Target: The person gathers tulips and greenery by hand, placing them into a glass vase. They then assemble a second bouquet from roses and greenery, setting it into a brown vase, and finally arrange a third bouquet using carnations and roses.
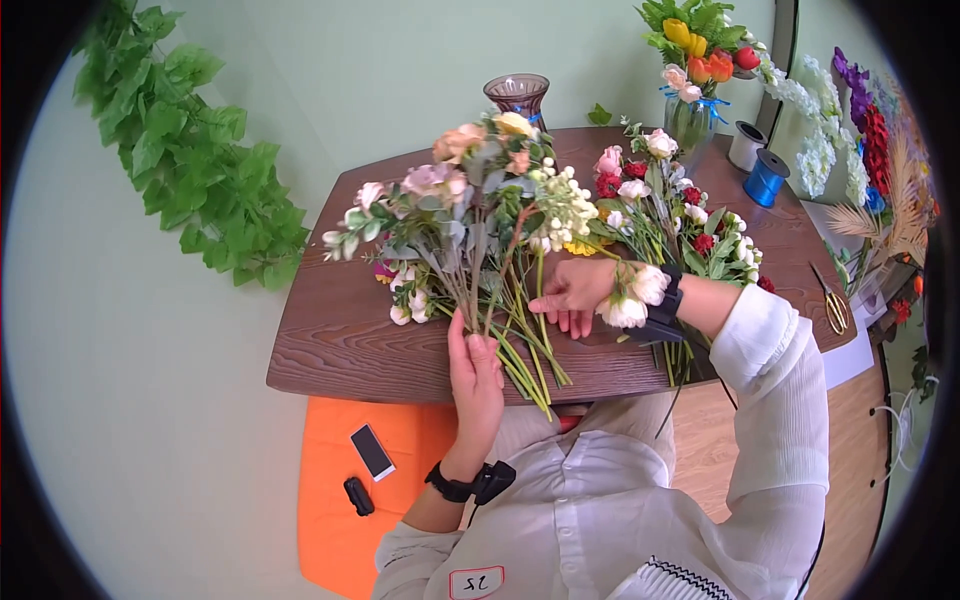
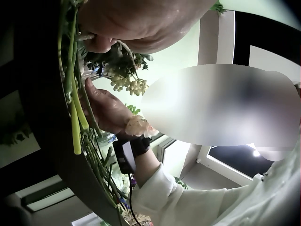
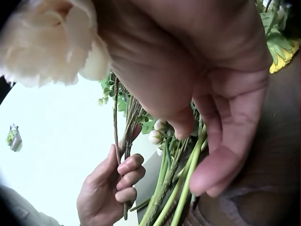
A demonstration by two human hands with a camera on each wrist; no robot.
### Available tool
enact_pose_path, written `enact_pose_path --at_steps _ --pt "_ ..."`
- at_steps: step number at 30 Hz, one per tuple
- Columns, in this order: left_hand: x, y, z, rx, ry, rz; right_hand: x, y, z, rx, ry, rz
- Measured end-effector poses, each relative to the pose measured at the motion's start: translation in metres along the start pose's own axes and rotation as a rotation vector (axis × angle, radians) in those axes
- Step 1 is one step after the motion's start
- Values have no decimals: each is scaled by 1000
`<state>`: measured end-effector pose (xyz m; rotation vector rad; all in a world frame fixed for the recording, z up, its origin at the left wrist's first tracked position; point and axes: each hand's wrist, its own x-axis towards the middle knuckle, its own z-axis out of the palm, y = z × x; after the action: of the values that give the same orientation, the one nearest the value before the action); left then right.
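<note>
Stems of a mixed bouquet [image 1: 455, 215] are gripped by the left hand [image 1: 477, 385]; its fingers curl round the brown stems in the right wrist view. Beside them the right hand [image 1: 580, 292] has its fingers loosely bent and parted, next to green stems [image 1: 530, 345] that lie toward the table's front edge. Whether a fingertip touches those stems I cannot tell. Cream-white flowers [image 1: 635, 298] sit at the right wrist, and how they are held there is unclear. The right wrist view has the right hand [image 3: 211, 94] large above the green stems [image 3: 188, 174].
More flowers [image 1: 700, 215] lie on the right of the brown table [image 1: 330, 345]. At the back stand an empty vase [image 1: 517, 92] and a filled glass vase [image 1: 690, 125]. Spools of white [image 1: 746, 146] and blue ribbon [image 1: 766, 180] and gold scissors [image 1: 835, 308] are at the right.
</note>
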<state>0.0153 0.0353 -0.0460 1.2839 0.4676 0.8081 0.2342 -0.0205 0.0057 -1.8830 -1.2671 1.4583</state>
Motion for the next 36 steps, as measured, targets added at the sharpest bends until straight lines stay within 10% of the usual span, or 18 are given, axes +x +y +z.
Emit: enact_pose_path --at_steps 5,13,16,24,33,36 --pt "-6 -6 13 -2 45 8 -19 -20 -21 -296 -74 104" --pt "-4 -11 14 -67 11 33 -63 -29 -32 -297 304 286" --pt "-4 -10 15 -72 -12 -27 -60 -1 -32 -311 537 -385" --pt "-3 -10 17 -134 -92 -92 -59 8 -45 52 787 108" --pt "-1 -13 16 -159 -136 -95 -48 28 -55 -222 1249 -278" --pt "0 -14 15 -163 -140 -103 -60 16 -60 -76 834 194"
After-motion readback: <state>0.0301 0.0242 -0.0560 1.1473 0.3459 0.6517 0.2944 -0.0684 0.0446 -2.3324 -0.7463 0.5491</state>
